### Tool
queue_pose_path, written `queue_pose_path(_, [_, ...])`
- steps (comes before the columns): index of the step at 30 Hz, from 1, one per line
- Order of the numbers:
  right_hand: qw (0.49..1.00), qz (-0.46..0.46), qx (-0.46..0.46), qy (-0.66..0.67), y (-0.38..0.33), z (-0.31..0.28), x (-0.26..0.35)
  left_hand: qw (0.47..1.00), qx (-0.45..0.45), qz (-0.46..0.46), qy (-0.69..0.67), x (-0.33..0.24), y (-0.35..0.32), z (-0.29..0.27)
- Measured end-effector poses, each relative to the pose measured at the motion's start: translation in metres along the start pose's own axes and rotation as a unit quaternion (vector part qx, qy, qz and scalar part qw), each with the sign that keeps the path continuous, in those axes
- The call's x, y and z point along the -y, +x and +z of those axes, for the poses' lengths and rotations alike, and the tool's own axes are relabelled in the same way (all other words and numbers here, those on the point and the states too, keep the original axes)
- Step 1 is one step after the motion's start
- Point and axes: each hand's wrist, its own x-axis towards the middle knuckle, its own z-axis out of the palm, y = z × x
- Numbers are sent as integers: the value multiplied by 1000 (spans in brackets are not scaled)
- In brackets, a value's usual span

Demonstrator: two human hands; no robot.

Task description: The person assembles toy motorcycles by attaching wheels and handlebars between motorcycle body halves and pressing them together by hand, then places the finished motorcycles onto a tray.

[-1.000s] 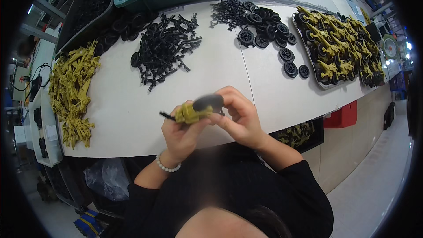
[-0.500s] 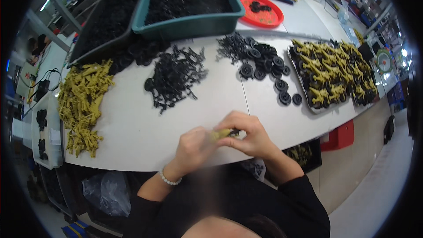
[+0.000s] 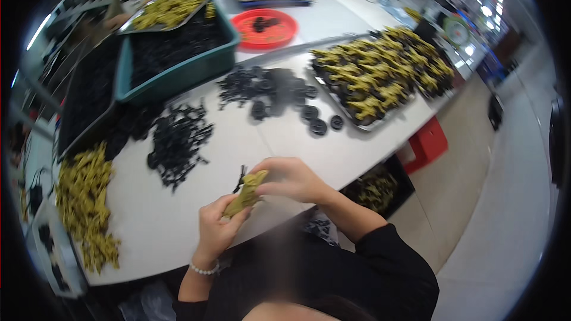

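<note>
An olive-yellow molded plastic piece [image 3: 242,201] is held tilted above the near edge of the white table. My left hand [image 3: 215,226], with a pale bead bracelet at the wrist, grips its lower end. The fingers of my right hand [image 3: 291,179] close around its upper end from the right. A thin black plastic part [image 3: 241,177] sticks up beside the piece; whether it is joined to it I cannot tell. Farther off lie a pile of thin black parts [image 3: 178,142] and several loose black wheels [image 3: 318,126]. At far left is a heap of similar olive-yellow pieces [image 3: 86,208].
A metal tray [image 3: 367,126] of olive-yellow and black assemblies stands at right. Behind the piles are a teal bin [image 3: 178,68] of black parts and a red round dish [image 3: 266,41]. A black crate [image 3: 399,199] and a red stool-like object [image 3: 429,145] are below the table edge.
The view has turned, so the table's contents sit farther left. My hands have tipped the piece more upright, exposing more of it, and my left hand now holds it lower down.
</note>
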Motion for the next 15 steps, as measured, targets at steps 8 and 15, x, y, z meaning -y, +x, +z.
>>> queue_pose_path(8, [999, 35, -18, 8, -29, -28, -21, 991, 91, 57, 84, 3, 14, 20])
queue_pose_path(15, [897, -186, -390, 95, -58, -239, -16, 995, -7, 63, 77, 15, 9, 11])
